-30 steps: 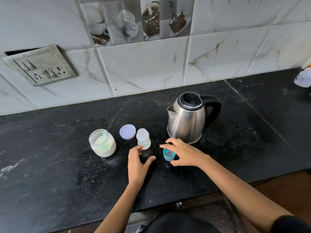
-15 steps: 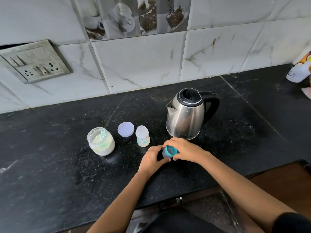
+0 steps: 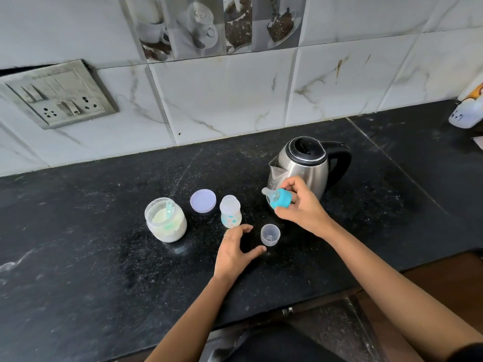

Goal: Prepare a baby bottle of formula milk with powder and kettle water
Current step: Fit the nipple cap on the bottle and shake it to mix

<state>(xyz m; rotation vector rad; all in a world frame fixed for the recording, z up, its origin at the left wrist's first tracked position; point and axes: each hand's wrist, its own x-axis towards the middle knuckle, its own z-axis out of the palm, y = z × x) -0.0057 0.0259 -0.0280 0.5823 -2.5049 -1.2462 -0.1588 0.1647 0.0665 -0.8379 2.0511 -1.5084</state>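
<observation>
Black stone counter [image 3: 91, 257]: bears every item noted below. Steel kettle [image 3: 304, 169]: upright, lid shut, black handle turned away to the right; it stands directly behind the right hand [image 3: 300, 205], which overlaps its lower front. Powder jar [image 3: 166, 220]: open, partly filled with pale powder, a teal scoop [image 3: 169, 209] standing in it; it sits well to the left of both hands. Jar lid [image 3: 203, 200]: lilac, lying flat between the jar and the baby bottle [image 3: 230, 211]. Bottle: uncapped, upright, just beyond the left hand [image 3: 236, 253], not touched by it. Right hand: closed by thumb and fingers around the teal collar of the teat ring [image 3: 279, 201], held clear of the counter and tilted, clear teat pointing left. Left hand: spread wide, holding nothing, fingers curved above the counter. Clear cap [image 3: 270, 234]: mouth up on the counter, just beside the left thumb, below the right hand.
</observation>
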